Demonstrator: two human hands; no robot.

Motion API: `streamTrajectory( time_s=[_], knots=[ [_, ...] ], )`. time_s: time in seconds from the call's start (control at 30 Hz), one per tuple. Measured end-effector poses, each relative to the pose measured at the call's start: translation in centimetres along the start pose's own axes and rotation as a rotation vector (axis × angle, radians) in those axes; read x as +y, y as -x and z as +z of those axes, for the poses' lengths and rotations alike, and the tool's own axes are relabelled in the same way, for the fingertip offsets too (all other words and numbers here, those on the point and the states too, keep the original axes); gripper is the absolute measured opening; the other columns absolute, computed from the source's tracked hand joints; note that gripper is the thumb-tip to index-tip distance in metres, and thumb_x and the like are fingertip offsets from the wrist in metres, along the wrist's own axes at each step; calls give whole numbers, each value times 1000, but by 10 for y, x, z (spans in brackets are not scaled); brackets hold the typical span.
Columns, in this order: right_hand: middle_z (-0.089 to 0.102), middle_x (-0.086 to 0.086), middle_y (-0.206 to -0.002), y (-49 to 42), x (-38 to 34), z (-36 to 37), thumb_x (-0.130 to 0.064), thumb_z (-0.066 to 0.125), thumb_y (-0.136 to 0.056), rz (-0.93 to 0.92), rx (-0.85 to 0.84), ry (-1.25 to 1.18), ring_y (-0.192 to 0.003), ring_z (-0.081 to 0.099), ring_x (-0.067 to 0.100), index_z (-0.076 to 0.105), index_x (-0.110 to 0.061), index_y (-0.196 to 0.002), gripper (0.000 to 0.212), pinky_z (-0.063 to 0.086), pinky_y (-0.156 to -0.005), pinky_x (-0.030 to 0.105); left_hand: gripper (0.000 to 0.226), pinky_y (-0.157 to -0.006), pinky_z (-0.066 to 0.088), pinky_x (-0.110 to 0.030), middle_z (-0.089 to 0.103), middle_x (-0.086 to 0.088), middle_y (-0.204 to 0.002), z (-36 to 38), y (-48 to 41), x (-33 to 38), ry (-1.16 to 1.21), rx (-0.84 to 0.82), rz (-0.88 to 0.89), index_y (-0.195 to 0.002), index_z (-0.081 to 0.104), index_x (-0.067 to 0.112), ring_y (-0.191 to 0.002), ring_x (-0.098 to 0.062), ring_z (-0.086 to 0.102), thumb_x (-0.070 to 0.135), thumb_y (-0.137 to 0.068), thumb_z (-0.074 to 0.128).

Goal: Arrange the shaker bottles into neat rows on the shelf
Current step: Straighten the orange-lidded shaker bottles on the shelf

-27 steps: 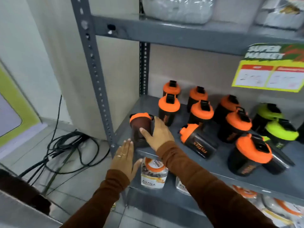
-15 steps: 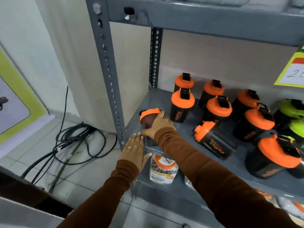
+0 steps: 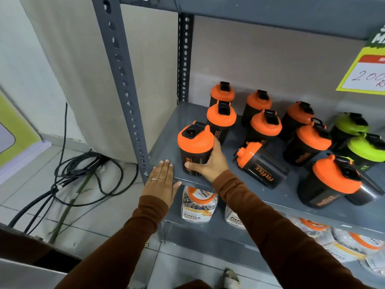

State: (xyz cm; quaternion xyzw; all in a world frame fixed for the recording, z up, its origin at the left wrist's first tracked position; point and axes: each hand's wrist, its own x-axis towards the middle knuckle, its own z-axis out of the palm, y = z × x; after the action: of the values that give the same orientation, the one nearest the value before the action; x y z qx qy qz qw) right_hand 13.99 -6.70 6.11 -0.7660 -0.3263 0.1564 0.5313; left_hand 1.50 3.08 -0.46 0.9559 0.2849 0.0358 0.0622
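My right hand (image 3: pixel 210 163) grips a black shaker bottle with an orange lid (image 3: pixel 194 149), standing upright near the front left corner of the grey shelf (image 3: pixel 166 134). My left hand (image 3: pixel 161 181) lies flat, fingers apart, on the shelf's front edge beside it. Behind stand several upright orange-lidded shakers (image 3: pixel 221 119) in rough rows. One orange-lidded shaker (image 3: pixel 261 165) lies on its side in the middle. A larger orange-lidded one (image 3: pixel 331 182) stands at the front right, with another bottle lying behind it. Two green-lidded shakers (image 3: pixel 364 149) stand at the far right.
A perforated grey upright post (image 3: pixel 123 80) frames the shelf's left front corner. Clear jars with orange lids (image 3: pixel 199 202) fill the shelf below. A yellow price sign (image 3: pixel 366 67) hangs at the upper right. Black cables (image 3: pixel 83 176) lie on the tiled floor to the left.
The shaker in my right hand went from tilted to upright at the front left of the shelf. The view has shifted closer to the shelf; my left hand stays on the edge.
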Motion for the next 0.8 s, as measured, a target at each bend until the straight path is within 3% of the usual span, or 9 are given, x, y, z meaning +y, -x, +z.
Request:
streamTrajectory(
  time_s=[0.07, 0.2, 0.37, 0.47, 0.57, 0.63, 0.67, 0.73, 0.8],
  knots=[
    [47, 12, -137, -2, 2, -2, -2, 86, -55, 24, 8, -22, -122, 46, 20, 25, -11, -139, 104, 37, -105, 33, 72, -85, 50, -43, 66, -18, -112, -1, 0, 0, -12, -27, 0, -109, 60, 0, -104, -30, 63, 46, -92, 7],
    [47, 13, -135, -5, 5, -4, -1, 86, -54, 58, -17, -9, -124, 45, 25, 26, -10, -136, 103, 37, -107, 38, 79, -83, 51, -42, 68, -17, -109, -2, -1, -1, -40, -13, -5, -107, 62, 1, -101, -29, 64, 44, -92, -2],
    [43, 13, -139, 0, 8, -6, 1, 84, -56, 54, -73, 25, -128, 41, 27, 20, -12, -140, 106, 34, -109, 37, 74, -81, 51, -45, 67, -19, -108, -3, -1, 1, -45, -19, -14, -106, 62, -1, -100, -31, 64, 46, -92, 6],
    [37, 14, -142, 7, 8, -9, 12, 72, -65, 44, -94, -5, -129, 38, 22, 6, -8, -145, 106, 30, -107, 25, 79, -85, 50, -45, 66, -21, -110, -1, 0, 2, -39, -29, -8, -108, 60, -3, -102, -33, 63, 46, -92, 0],
    [37, 14, -145, 13, 10, -15, 11, 66, -68, 27, -69, 34, -135, 34, 26, 6, -12, -145, 100, 28, -112, 34, 67, -100, 38, -45, 55, -26, -124, -1, 1, 8, -6, 6, -34, -119, 51, -5, -117, -37, 52, 46, -93, 16],
    [44, 16, -138, 18, 9, -26, 6, 66, -68, -68, 28, 214, -131, 38, 28, 21, -9, -143, 89, 30, -112, 40, 61, -109, 18, -41, 41, -26, -137, 1, 0, 10, 21, 44, -18, -129, 39, -5, -130, -38, 37, 42, -91, 35],
    [50, 18, -130, 21, 7, -32, 3, 67, -66, -160, 132, 376, -125, 42, 32, 33, -5, -138, 80, 34, -109, 45, 64, -108, 17, -41, 42, -27, -137, 4, -1, 10, 24, 74, -21, -129, 39, -5, -129, -38, 38, 45, -90, 34],
    [59, 21, -113, 25, 8, -44, -3, 73, -58, -273, 393, 690, -113, 49, 40, 50, -1, -122, 69, 41, -100, 53, 78, -100, 30, -46, 54, -27, -125, 6, -1, 12, -9, -4, -56, -120, 49, -6, -117, -39, 52, 56, -89, 14],
    [58, 24, -113, 23, 11, -51, -10, 81, -48, -187, 528, 846, -114, 48, 46, 51, 2, -118, 77, 34, -101, 59, 92, -92, 40, -51, 60, -28, -116, 4, -2, 13, 17, -60, -61, -114, 55, -8, -108, -40, 58, 62, -86, 1]
  ],
)
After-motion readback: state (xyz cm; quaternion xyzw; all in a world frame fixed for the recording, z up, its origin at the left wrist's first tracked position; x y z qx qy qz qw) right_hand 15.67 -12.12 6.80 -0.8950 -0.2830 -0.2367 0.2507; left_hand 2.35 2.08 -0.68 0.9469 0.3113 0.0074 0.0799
